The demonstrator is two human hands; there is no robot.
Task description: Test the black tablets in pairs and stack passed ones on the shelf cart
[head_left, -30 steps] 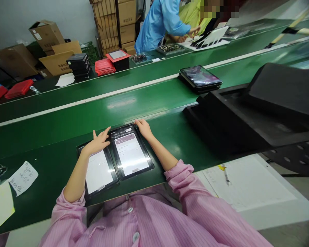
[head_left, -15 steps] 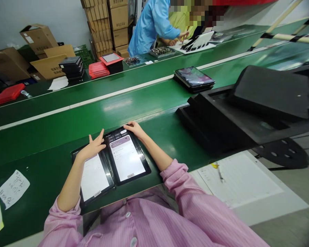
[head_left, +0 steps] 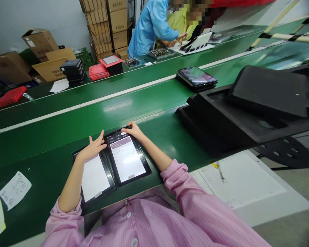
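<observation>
Two tablets lie side by side on the green bench, both with lit, mostly white screens. My left hand is over the upper part of the left tablet, fingers spread and holding nothing; its fingertips reach towards the neighbouring tablet. At the top right corner of the right tablet, my right hand grips the edge, with the thumb over the screen and the other fingers partly hidden behind the edge. Dark tiles and a purple banner show at the top of that screen.
Stacked tablets stand on the green belt ahead. A black foam-like tray takes up the right side. Handwritten paper lies at left, a paper sheet with a pen at right. Across the belt a person in blue works beside another.
My right thumb has shifted down and left onto the screen's top edge, and the fingers are bent more. My left hand and both tablets stay nearly as they were.
</observation>
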